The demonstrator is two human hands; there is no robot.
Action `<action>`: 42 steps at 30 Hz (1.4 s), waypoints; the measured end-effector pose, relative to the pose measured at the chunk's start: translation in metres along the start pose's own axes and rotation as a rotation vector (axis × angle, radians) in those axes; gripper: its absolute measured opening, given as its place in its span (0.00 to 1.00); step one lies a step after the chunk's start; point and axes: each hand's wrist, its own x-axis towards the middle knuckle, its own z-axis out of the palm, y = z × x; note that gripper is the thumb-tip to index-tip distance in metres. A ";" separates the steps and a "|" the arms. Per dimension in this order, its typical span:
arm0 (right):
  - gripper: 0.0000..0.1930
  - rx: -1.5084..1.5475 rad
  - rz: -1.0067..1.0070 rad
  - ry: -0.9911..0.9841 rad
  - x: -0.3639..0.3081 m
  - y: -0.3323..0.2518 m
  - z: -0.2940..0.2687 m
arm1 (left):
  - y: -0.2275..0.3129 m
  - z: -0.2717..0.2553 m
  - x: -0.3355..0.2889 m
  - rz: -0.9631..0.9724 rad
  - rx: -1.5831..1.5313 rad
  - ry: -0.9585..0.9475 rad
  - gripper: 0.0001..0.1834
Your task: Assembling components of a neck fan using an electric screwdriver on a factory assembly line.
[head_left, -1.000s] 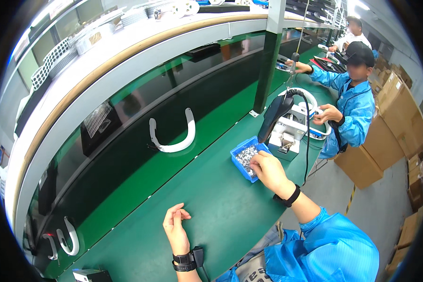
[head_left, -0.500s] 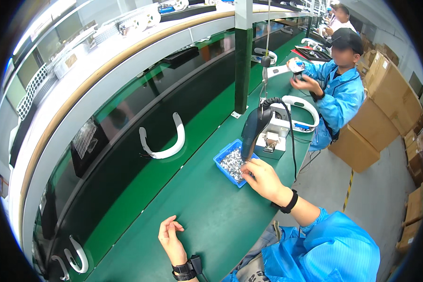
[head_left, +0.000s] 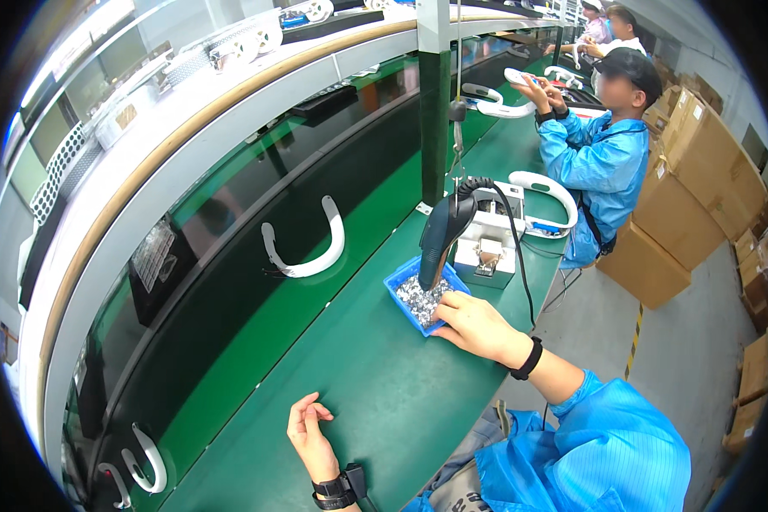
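While the left grip (head_left: 311,429) rests half-curled and seemingly empty over the worktop (head_left: 384,384), the right grip (head_left: 480,328) stays at the near right side of the blue bin (head_left: 405,312); whether its bent fingers pinch any of the small metal pieces (head_left: 413,299) lying there cannot be told; the white U-shaped part (head_left: 336,235) has moved along the green belt (head_left: 256,350) toward the dark post (head_left: 433,128); with nothing visibly lifted out, the reach into the bin seems unfinished.

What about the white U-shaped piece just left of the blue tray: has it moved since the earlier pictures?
Yes, the white U-shaped piece has moved rightward, closer to the fixed upright post.
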 end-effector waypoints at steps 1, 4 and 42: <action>0.14 -0.001 0.029 0.009 0.002 -0.001 0.001 | 0.000 0.000 0.000 0.006 -0.005 -0.005 0.12; 0.14 0.079 0.001 0.028 0.008 -0.007 -0.003 | -0.003 0.000 0.000 0.017 0.001 -0.012 0.12; 0.56 0.848 0.527 0.771 -0.029 0.111 -0.014 | 0.012 0.013 -0.008 0.023 0.155 -0.005 0.12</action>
